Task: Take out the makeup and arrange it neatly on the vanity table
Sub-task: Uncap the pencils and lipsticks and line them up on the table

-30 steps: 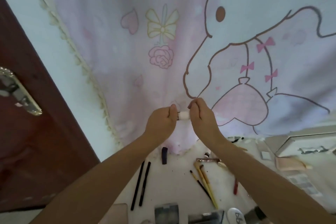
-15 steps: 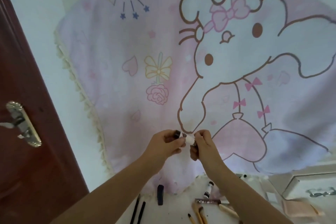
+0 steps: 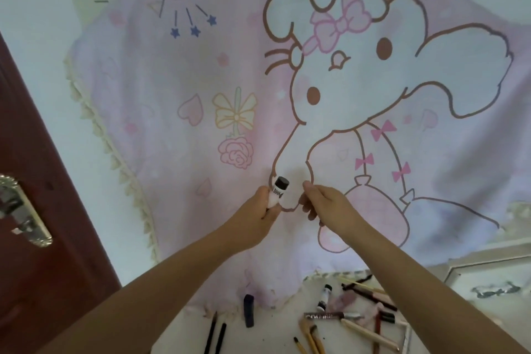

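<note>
Now hands apart: left hand (image 3: 260,214) fingers grip white tube (image 3: 278,192) upright, right hand (image 3: 323,204) fingers curled, pinch unclear.

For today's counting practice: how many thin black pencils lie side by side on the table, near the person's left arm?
2. Both black pencils lie on the table at the bottom, left of centre: one on the left, the other close beside it. Their lower ends run out of frame.
</note>
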### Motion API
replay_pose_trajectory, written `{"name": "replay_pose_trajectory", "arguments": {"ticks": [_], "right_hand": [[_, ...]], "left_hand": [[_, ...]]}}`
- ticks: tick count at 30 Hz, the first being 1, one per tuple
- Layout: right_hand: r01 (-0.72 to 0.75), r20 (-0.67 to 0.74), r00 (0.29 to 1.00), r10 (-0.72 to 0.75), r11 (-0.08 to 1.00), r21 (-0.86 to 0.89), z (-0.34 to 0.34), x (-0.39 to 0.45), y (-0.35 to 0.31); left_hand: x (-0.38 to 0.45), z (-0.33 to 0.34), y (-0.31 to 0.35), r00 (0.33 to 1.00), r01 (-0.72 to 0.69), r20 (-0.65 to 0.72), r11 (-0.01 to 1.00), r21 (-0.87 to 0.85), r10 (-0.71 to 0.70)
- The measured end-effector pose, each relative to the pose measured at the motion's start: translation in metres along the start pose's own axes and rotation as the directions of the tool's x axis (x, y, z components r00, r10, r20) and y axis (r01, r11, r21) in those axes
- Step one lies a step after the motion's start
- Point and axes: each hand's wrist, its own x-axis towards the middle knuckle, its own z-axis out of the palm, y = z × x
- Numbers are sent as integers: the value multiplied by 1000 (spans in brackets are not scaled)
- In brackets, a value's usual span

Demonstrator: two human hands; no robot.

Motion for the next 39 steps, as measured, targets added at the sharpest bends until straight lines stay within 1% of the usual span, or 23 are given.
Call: {"name": "replay_pose_trajectory", "arguments": {"ticks": [1, 2, 4, 6, 7, 9, 10, 13, 16, 18, 21, 24, 26, 27, 28, 29, 30, 31, 32, 34, 36, 39], "right_hand": [[-6, 19, 1000, 7, 1000, -30, 0, 1, -4], [3, 29, 1000, -1, 998, -62, 0, 2, -8], [33, 32, 999, -29, 989, -144, 3, 4, -15], [43, 9, 999, -42, 983, -180, 5, 6, -20], [28, -8, 1000, -30, 989, -145, 6, 6, -22], [8, -33, 999, -9, 1000, -8, 8, 2, -26], [32, -60, 998, -30, 999, 38, 9, -1, -27], [168, -165, 973, -159, 985, 39, 14, -14, -30], [213, -252, 948, -196, 976, 41, 18, -23, -26], [225, -282, 937, -206, 974, 35, 21, -25, -18], [271, -300, 919, -254, 963, 15, 29, -29, -8], [279, -293, 918, -266, 960, 2, 34, -35, -4], [236, -282, 933, -225, 972, 6, 37, -32, -1], [182, -263, 950, -167, 983, 34, 36, -28, 0], [87, -210, 975, -67, 993, 86, 35, -23, -2], [-48, -121, 991, 66, 988, 145, 33, -18, -5], [-188, -12, 981, 194, 963, 194, 30, -13, -8], [-300, 89, 954, 287, 926, 227, 29, -9, -10], [-361, 150, 931, 333, 901, 239, 29, -7, -12], [-384, 171, 921, 349, 887, 255, 33, -5, -16], [-366, 145, 930, 337, 879, 305, 41, -4, -19], [-319, 36, 945, 326, 888, 330, 53, -2, -24]], "left_hand": [[-1, -2, 2, 999, -47, 25, 994, 103, 45], [-2, -4, 5, 996, -80, 57, 982, 168, 71], [-2, -9, 9, 988, -134, 106, 967, 216, 114], [-3, -14, 12, 982, -188, 79, 944, 272, 173], [-4, -17, 13, 978, -210, 45, 933, 293, 205], [-7, -22, 15, 959, -264, -21, 922, 284, 282], [-10, -24, 16, 948, -290, -52, 920, 262, 313], [-14, -23, 19, 943, -302, -100, 944, 133, 316], [-16, -22, 24, 963, -262, -53, 965, 26, 263], [-17, -20, 25, 977, -210, -32, 976, -47, 209], [-18, -15, 23, 998, -39, 34, 976, -213, 47], [-23, -13, 20, 988, 114, 138, 945, -307, -74], [-24, -10, 20, 983, 161, 134, 931, -328, -123], [-24, -8, 18, 988, 145, 93, 947, -287, -123], [-23, -7, 16, 994, 104, 44, 974, -200, -97], [-23, -6, 14, 999, 54, 13, 995, -86, -53], [-22, -6, 11, 1000, 6, -1, 1000, 22, -6], [-21, -6, 6, 999, -34, -8, 994, 107, 35], [-21, -5, 3, 998, -62, -14, 984, 167, 66], [-20, -3, -2, 993, -71, -79, 967, 244, 93], [-18, 0, -4, 974, -27, -210, 961, 276, 88], [-15, 3, -3, 934, 72, -358, 966, 248, 22]]}}
